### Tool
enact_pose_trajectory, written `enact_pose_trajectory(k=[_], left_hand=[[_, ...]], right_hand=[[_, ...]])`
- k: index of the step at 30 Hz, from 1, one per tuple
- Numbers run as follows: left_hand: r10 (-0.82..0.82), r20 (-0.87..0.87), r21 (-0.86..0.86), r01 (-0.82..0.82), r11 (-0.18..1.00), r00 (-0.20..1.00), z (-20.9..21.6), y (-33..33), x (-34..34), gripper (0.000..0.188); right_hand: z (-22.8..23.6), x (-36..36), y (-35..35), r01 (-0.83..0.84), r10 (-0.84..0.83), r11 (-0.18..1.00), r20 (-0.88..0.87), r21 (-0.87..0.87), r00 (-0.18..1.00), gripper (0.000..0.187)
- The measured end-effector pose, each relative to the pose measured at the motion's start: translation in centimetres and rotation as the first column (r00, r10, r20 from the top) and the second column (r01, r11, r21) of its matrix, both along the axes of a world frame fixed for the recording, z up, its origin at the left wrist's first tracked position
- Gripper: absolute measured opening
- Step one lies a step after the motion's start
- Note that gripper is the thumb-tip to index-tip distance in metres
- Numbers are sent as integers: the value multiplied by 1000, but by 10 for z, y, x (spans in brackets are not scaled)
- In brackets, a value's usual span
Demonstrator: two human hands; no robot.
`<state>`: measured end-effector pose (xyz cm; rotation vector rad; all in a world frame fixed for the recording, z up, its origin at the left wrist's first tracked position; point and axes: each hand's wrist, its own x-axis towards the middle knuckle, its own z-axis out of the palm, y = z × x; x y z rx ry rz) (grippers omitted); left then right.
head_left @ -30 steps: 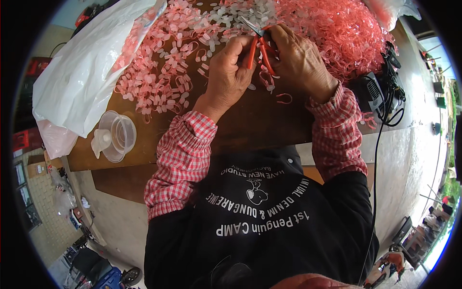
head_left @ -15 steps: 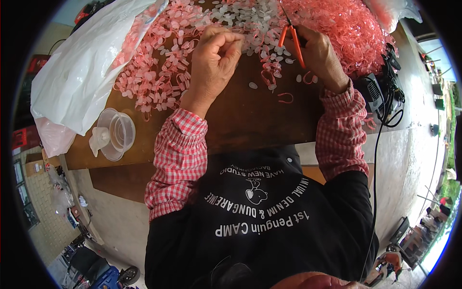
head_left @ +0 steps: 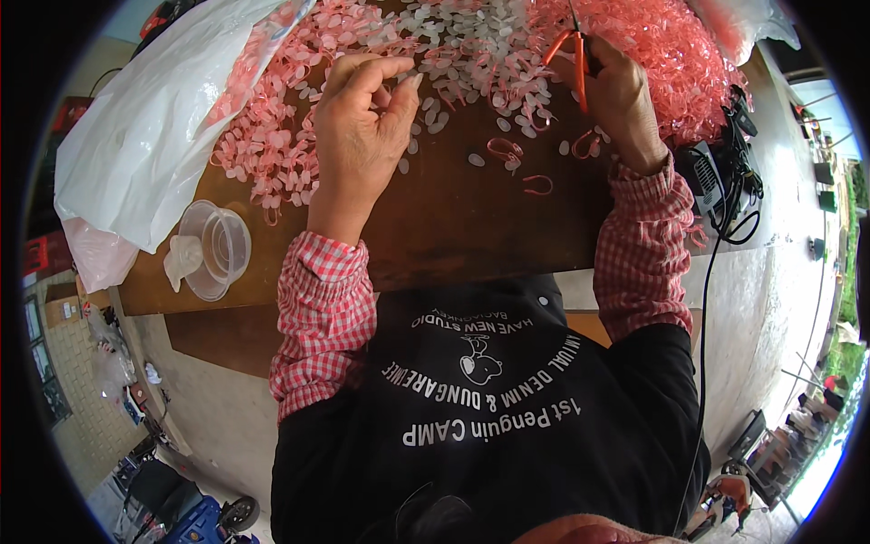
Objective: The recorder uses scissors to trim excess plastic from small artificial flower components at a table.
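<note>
My left hand (head_left: 362,122) hovers over the near edge of the left pile, thumb and forefinger apart, with nothing visible between them. In my right hand (head_left: 621,104) is a pair of orange-handled pliers (head_left: 580,68), its thin dark tips pointing away from me. Beyond the left hand lie small pink loops with pale oval tabs (head_left: 281,154). Whitish oval pieces (head_left: 453,32) are scattered between my hands. A large heap of glossy pink loops (head_left: 671,63) rises past my right hand. A few single pink loops (head_left: 537,185) lie on the brown table (head_left: 471,227).
A white plastic bag (head_left: 145,136) covers the table's left side. Near it stands a clear round tub (head_left: 225,252) with a crumpled whitish piece (head_left: 184,261) against it. At the right are a small dark device (head_left: 705,177) and a black cable (head_left: 710,299) hanging past the table edge.
My left hand has moved left, and its pinched thumb and forefinger have come apart. My right hand has shifted slightly right with the pliers. More whitish ovals show where the left hand was.
</note>
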<state>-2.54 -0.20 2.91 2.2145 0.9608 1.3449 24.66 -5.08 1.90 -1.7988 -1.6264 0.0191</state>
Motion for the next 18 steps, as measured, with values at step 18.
enact_pose_trajectory(k=[18], left_hand=[[-156, -528, 19, 196, 980, 835, -55, -14, 81, 81]], right_hand=[[21, -20, -7, -144, 127, 989, -369, -20, 921, 17]])
